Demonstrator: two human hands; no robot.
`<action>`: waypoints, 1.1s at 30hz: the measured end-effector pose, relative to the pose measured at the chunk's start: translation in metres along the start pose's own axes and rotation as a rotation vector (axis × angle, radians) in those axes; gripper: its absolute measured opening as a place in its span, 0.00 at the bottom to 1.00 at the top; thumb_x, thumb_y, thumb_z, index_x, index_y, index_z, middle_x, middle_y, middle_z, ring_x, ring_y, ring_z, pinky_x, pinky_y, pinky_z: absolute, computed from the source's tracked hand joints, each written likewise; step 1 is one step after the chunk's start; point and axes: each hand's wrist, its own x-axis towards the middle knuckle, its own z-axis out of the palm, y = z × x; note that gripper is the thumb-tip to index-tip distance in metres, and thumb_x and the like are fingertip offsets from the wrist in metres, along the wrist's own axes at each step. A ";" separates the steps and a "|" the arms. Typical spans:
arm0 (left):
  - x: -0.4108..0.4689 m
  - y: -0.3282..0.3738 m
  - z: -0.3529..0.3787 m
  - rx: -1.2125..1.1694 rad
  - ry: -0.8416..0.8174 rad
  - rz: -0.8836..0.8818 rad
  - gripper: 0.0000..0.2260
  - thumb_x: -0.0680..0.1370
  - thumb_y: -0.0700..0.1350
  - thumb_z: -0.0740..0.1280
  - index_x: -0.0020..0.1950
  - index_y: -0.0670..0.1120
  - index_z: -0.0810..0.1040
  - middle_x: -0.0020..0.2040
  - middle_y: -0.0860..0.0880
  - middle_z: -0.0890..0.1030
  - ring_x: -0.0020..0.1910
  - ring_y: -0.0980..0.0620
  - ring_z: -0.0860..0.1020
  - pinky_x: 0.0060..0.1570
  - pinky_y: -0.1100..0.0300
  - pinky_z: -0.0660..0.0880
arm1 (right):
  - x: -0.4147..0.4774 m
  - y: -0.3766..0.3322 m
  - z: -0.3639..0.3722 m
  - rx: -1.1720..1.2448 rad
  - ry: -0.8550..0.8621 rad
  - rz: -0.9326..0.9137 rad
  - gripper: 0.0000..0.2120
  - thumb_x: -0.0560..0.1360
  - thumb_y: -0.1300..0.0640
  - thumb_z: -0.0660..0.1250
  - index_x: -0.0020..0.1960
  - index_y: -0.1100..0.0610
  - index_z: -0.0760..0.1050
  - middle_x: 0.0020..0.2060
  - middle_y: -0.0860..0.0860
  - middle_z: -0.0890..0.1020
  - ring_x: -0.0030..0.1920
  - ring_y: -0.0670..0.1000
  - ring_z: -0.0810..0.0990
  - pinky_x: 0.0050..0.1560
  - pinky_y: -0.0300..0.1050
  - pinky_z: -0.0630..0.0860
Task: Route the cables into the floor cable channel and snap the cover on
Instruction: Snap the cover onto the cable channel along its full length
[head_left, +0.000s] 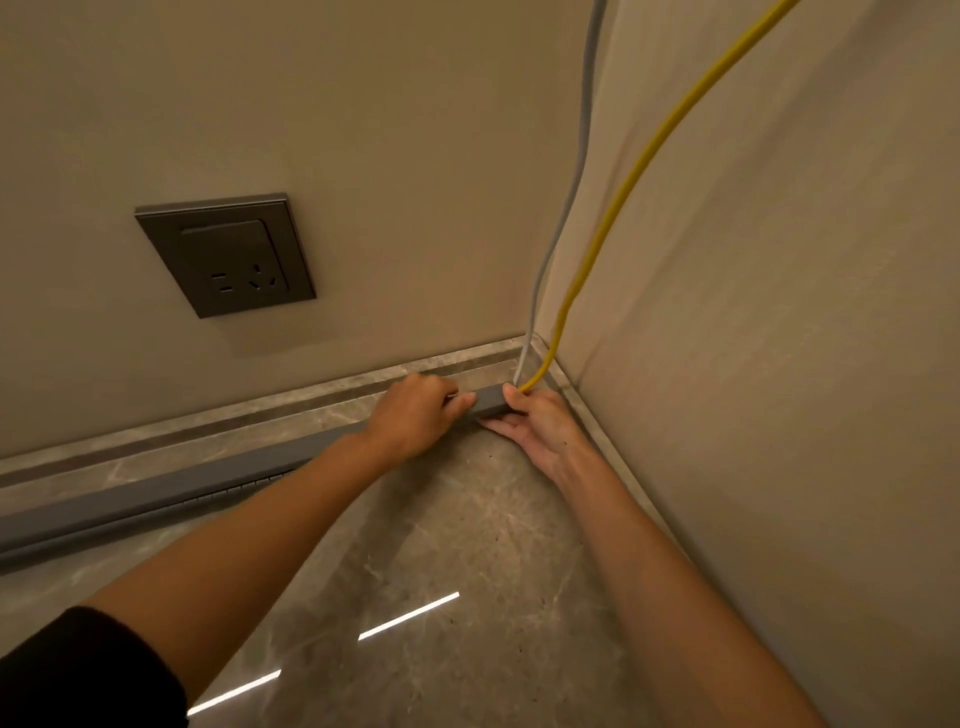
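Left grip: the left grip (415, 415) was curled over the top of the cable channel (491, 405), a bit back from its end, fingers wrapped round it and bearing down.
Right grip: the right grip (540, 423) pinched the very end of the channel, thumb on top and fingers lying flat along the floor side.
Where the channel was: on the floor (441, 545), running along the foot of the wall into the corner.
Cover: the cover (182, 483) looked seated along the run. Couldn't tell if the corner end had clicked home.
Cables: the yellow cable (623, 192) and grey cable (576, 171) dropped down the corner and vanished into the channel end, right by the right thumb.
Handling, my guess: light, stiffish plastic with some spring. I'd press down on the top in short steps rather than squeeze the sides. The cables looked soft and bendy, easy to nip under the lip.
Writing: nothing readable. The wall socket (226, 254) was plain and dark, no brand showing.
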 end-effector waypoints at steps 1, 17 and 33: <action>0.003 -0.001 -0.004 -0.070 -0.091 -0.071 0.17 0.77 0.54 0.61 0.47 0.41 0.81 0.40 0.42 0.80 0.40 0.44 0.76 0.38 0.56 0.69 | 0.000 0.000 -0.001 0.008 0.000 0.004 0.07 0.79 0.68 0.55 0.45 0.65 0.70 0.45 0.60 0.76 0.54 0.59 0.75 0.56 0.57 0.72; 0.019 0.017 -0.013 -0.407 -0.494 -0.363 0.07 0.77 0.42 0.63 0.47 0.38 0.75 0.34 0.46 0.77 0.32 0.51 0.76 0.33 0.62 0.73 | -0.003 -0.011 -0.007 -0.309 -0.001 0.050 0.04 0.79 0.68 0.57 0.49 0.65 0.70 0.46 0.60 0.77 0.54 0.59 0.75 0.55 0.54 0.74; -0.024 0.010 0.004 -0.093 0.045 -0.061 0.15 0.76 0.41 0.64 0.62 0.43 0.73 0.61 0.43 0.77 0.60 0.44 0.74 0.61 0.51 0.70 | -0.002 -0.010 0.007 -0.286 0.153 0.069 0.07 0.78 0.64 0.60 0.55 0.64 0.66 0.40 0.57 0.75 0.43 0.59 0.79 0.50 0.52 0.76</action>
